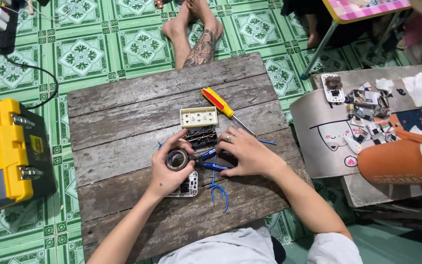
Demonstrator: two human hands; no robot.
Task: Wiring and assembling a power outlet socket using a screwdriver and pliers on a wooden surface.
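Observation:
My left hand (166, 171) grips a roll of black electrical tape (177, 160) over the middle of a weathered wooden board (123, 127). My right hand (244, 154), a ring on one finger, rests beside it with its fingertips on blue-handled pliers (216, 166) and a dark socket body (201, 137). A cream socket cover (199, 117) lies just beyond the dark part. Blue wire (219, 191) curls toward me. Under my left palm lies a white outlet plate (190, 186). A red and yellow screwdriver (220, 105) lies at the far right.
A yellow and black toolbox (6, 154) stands on the green tiled floor at left. Another person's bare legs (196, 34) are beyond the board. A mat with several small parts (328, 142) and an orange cylinder (401, 159) lie at right. A power strip (3, 24) sits far left.

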